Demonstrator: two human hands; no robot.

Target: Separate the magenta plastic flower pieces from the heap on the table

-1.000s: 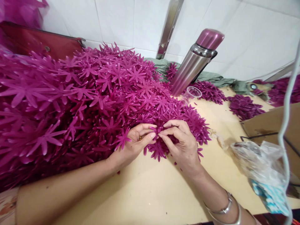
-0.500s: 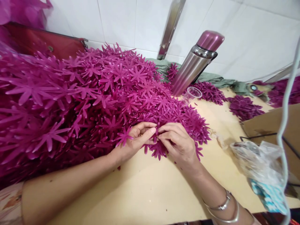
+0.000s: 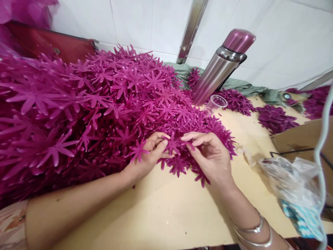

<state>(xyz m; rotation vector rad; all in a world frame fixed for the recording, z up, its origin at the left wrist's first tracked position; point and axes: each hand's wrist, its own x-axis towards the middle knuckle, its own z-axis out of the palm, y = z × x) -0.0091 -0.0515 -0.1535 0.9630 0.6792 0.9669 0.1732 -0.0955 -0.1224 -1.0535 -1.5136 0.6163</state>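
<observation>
My left hand (image 3: pixel 148 156) pinches a magenta star-shaped flower piece (image 3: pixel 171 143) between thumb and fingers, its narrow petals spread. Another such piece (image 3: pixel 138 150) lies against the back of that hand near the thumb. Just to the right, my right hand (image 3: pixel 215 158) has thumb and fingers together on a small magenta bit (image 3: pixel 190 144), partly hidden by the fingertips. A gap separates the two hands. Behind and left of them rises a large heap of the same flower pieces (image 3: pixel 125 100), with a few lying below the hands on the pale table (image 3: pixel 145 215).
A steel thermos with a purple cap (image 3: pixel 218 69) stands behind the heap, beside a clear plastic cup (image 3: pixel 218 102). To the right are a cardboard box (image 3: pixel 307 135), a clear plastic bag (image 3: pixel 288 177) and a hanging pale cable (image 3: pixel 318 156). A red bag (image 3: pixel 67 48) leans at the back left.
My right hand has drawn away to the right from my left fingers, with a magenta bit at its fingertips. The flower piece in my left hand now shows face-on.
</observation>
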